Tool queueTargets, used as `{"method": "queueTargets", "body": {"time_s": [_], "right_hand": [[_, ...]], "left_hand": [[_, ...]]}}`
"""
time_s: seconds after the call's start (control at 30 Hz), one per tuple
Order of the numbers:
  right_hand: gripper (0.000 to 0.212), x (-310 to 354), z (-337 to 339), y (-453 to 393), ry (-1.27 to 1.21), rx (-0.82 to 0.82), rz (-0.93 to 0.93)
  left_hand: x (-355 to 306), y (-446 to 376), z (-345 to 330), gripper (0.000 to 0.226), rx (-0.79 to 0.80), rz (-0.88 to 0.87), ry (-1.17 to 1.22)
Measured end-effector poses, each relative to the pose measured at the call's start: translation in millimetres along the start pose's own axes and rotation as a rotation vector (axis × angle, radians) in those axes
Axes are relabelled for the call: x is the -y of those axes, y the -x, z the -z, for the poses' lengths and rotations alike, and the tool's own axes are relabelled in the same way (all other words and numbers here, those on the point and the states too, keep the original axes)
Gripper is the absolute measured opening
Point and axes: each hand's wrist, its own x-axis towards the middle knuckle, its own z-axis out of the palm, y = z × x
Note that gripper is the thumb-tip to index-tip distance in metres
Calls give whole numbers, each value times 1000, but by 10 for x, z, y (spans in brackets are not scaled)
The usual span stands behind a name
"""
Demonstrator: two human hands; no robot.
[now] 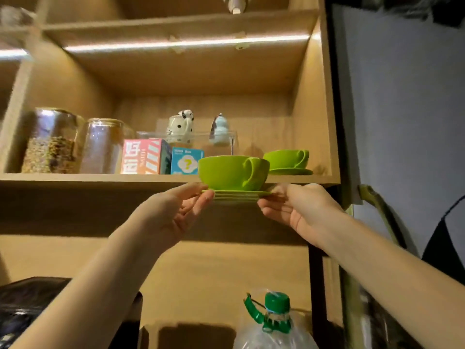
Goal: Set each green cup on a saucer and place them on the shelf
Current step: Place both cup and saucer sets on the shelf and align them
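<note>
At the bottom centre of the frame, nearest the camera, stands a clear plastic bottle with a green screw cap (pixel 276 302), and a dark, glossy object, too blurred to identify, sits in the lower left corner. Two bare forearms rise from there toward the middle of the frame. The left hand (pixel 173 212) and the right hand (pixel 294 210) each pinch an opposite edge of a flat, glossy green saucer (pixel 236 195), thumbs on top of the rim and fingers curled beneath. On that saucer rests a wide, glossy green cup (pixel 226 172), upright, its handle turned toward the right.

The held pair hangs just in front of the wooden shelf board (pixel 100 178), with the saucer at or slightly below the level of its front lip. Further right and deeper on the board, a second green cup (pixel 284 158) already sits on its own green saucer (pixel 292 171). To the left of centre stand a blue box with a question mark (pixel 186 161), a pink striped box (pixel 144 157) and two glass jars, the larger one filled with grains (pixel 51 142).

The step in hand appears to be shelving this second set. The next move likely calls for a small lift to clear the lip, then a level push forward into the bare stretch between the blue box and the shelved set, keeping the saucer flat so the cup does not slide.
</note>
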Motion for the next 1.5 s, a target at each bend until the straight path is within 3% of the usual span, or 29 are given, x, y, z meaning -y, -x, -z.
{"method": "queueTargets", "body": {"time_s": [0.27, 0.43, 0.7, 0.93, 1.07, 1.13, 1.33, 1.5], "right_hand": [[20, 320, -173, -657, -1, -39, 83], [27, 250, -243, -1006, -19, -24, 49], [19, 103, -261, -1328, 15, 28, -36], [27, 104, -235, -1394, 198, 164, -144], [27, 59, -265, -1319, 258, 201, -66], [19, 31, -254, -1262, 362, 196, 0], [38, -90, -219, -1232, 547, 236, -25], [24, -140, -236, -1280, 574, 253, -23]], "left_hand": [[-307, -642, -252, 16, -13, -86, -111], [-318, -1002, -233, 12, -46, -91, -113], [-229, -1365, -165, 6, -73, -85, -114], [-182, -1510, -99, 40, -139, -95, -146], [-129, -1556, -125, 50, -168, -114, -130], [-96, -1572, -141, 43, -180, -112, -120], [-11, -1551, -170, 15, -186, -152, -158], [-10, -1544, -146, 23, -183, -226, -288]]}}
